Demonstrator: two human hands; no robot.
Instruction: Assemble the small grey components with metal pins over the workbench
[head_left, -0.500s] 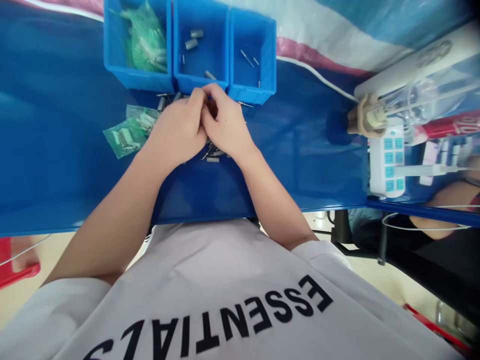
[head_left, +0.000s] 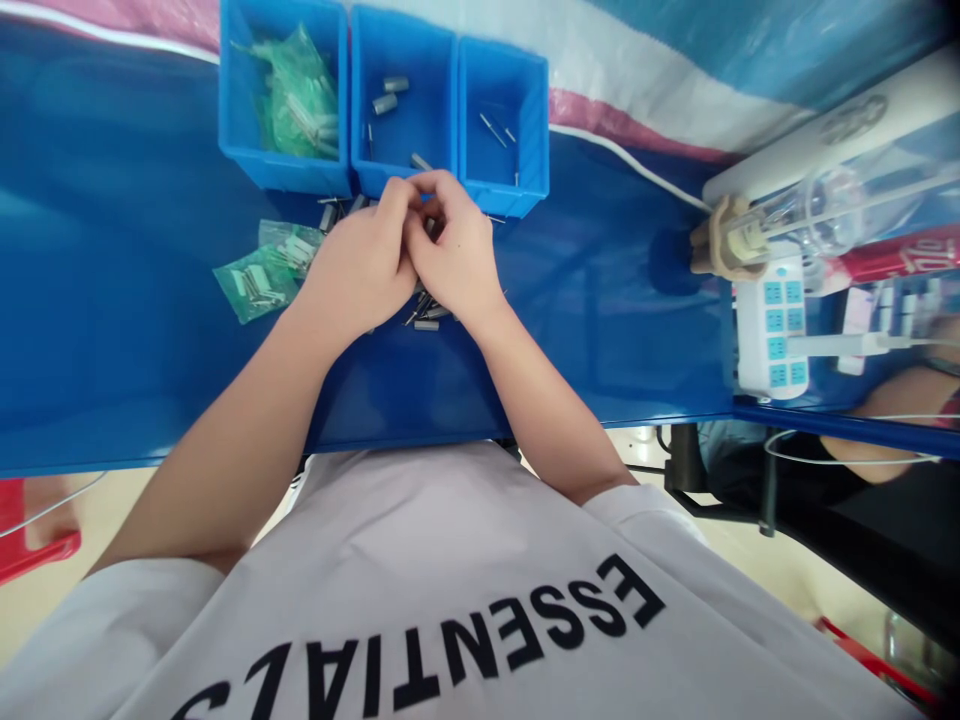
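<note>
Watching from afar, I see little change: the left hand (head_left: 352,265) and right hand (head_left: 450,250) stay clasped together, fingers curled narrow around something I cannot make out, just below the blue parts bins (head_left: 502,205). Metal pins (head_left: 424,312) lie loose beneath the hands, also below the bins — a green plastic bag (head_left: 259,285) sits below the bins too, further left, and a power strip (head_left: 772,330) lies well right of them on the blue worktop (head_left: 150,300).

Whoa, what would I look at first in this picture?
You'd probably look first at the left hand and right hand, pressed together in the middle of the blue table. Just above them sit three bright blue bins, and tiny metal pieces lie scattered below the hands. Next to the left hand is a green plastic bag, and at the bottom is a pale shirt with big black letters.
</note>
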